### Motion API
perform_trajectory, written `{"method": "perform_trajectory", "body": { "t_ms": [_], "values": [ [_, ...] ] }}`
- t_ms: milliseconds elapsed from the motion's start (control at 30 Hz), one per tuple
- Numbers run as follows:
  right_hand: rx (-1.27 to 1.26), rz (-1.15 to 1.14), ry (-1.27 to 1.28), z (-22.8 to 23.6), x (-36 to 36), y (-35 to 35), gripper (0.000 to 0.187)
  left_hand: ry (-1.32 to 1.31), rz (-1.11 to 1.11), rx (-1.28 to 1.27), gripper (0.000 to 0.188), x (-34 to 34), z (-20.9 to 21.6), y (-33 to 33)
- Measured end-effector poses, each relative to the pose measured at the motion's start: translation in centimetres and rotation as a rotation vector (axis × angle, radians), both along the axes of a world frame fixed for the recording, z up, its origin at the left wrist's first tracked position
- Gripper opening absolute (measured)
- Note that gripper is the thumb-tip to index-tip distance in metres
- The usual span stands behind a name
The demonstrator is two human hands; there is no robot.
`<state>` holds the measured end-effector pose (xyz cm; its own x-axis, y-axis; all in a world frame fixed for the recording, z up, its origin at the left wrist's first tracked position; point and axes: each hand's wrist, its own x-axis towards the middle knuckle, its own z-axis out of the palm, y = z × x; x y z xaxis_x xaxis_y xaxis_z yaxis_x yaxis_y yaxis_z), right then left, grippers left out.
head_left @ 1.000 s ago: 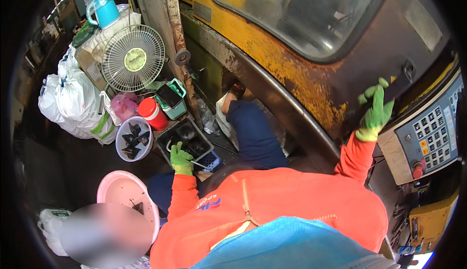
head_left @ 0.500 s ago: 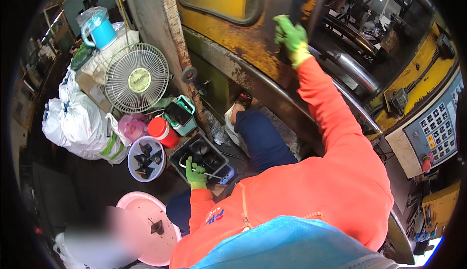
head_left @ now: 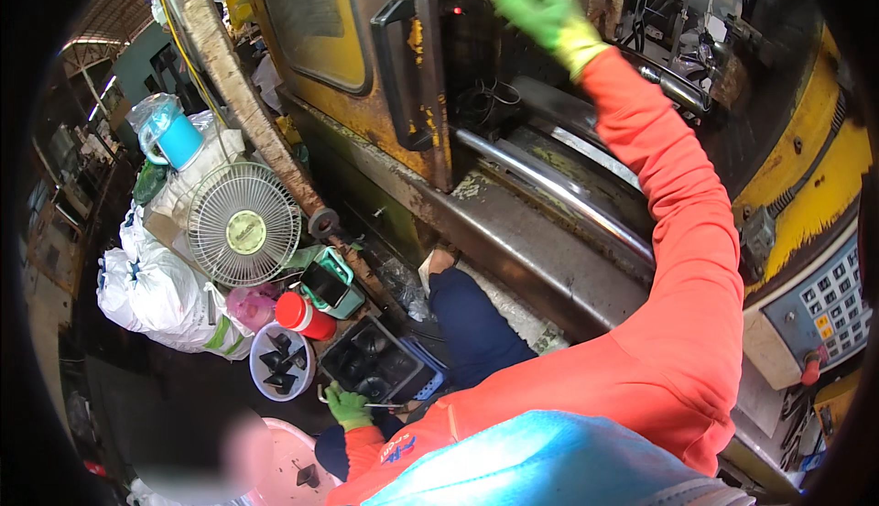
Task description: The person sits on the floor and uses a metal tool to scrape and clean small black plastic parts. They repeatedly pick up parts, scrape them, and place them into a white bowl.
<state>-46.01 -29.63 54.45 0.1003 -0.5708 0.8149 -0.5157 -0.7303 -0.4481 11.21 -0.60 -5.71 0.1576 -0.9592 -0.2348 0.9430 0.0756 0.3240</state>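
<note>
My left hand (head_left: 347,407), in a green glove, is closed around a thin metal rod (head_left: 379,405) with a bent end. It is beside the near edge of a black crate (head_left: 423,380) containing dark rounded pieces (head_left: 374,387). My right hand (head_left: 542,13), also green-gloved, is raised at the machine's opening, right of the yellow sliding door (head_left: 352,80) and its black handle (head_left: 396,71). No contact shows between that hand and the door. Motion smears its fingers, so I cannot see whether they are closed.
Metal bars (head_left: 558,190) cross the machine opening. A control panel (head_left: 829,309) is at right. On the left stand a fan (head_left: 244,224), white bags (head_left: 151,291), a red jug (head_left: 305,315), a white bucket (head_left: 270,394) of black pieces and a pink basin (head_left: 284,451).
The machine door has slid left, widening the opening. My right hand has come away from beside its handle. The view has shifted; my left hand still grips the rod.
</note>
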Motion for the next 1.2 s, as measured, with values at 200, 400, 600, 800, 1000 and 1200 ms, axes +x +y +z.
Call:
{"method": "perform_trajectory", "body": {
  "t_ms": [200, 400, 600, 800, 1000, 1200],
  "values": [
    [-0.023, -0.685, -0.464, -1.2, -24.2, -6.0, 0.049, -0.102, 0.101, 0.106, 0.042, -1.3, 9.9, -2.7],
    [-0.008, -0.845, -0.382, -3.9, -34.0, -13.5, 0.063, -0.182, 0.102, 0.114, 0.036, -5.7, 18.1, -7.0],
    [0.135, -1.177, -0.027, -1.8, -31.8, -13.4, 0.055, -0.247, -0.032, 0.113, 0.036, -10.2, 20.8, -9.4],
    [0.113, -1.364, 0.128, -1.7, -31.0, -10.0, 0.032, -0.234, -0.150, 0.075, 0.033, -12.4, 21.1, -8.9],
    [-0.382, -0.958, -0.319, -2.3, -26.8, -6.4, 0.055, -0.447, -0.115, 0.179, 0.027, -14.9, 26.1, -8.1],
    [-0.819, -0.459, 0.245, 0.3, -9.9, 1.1, 0.021, -0.540, -0.504, -0.149, 0.030, -20.8, 36.1, -9.8]
  ]
}}
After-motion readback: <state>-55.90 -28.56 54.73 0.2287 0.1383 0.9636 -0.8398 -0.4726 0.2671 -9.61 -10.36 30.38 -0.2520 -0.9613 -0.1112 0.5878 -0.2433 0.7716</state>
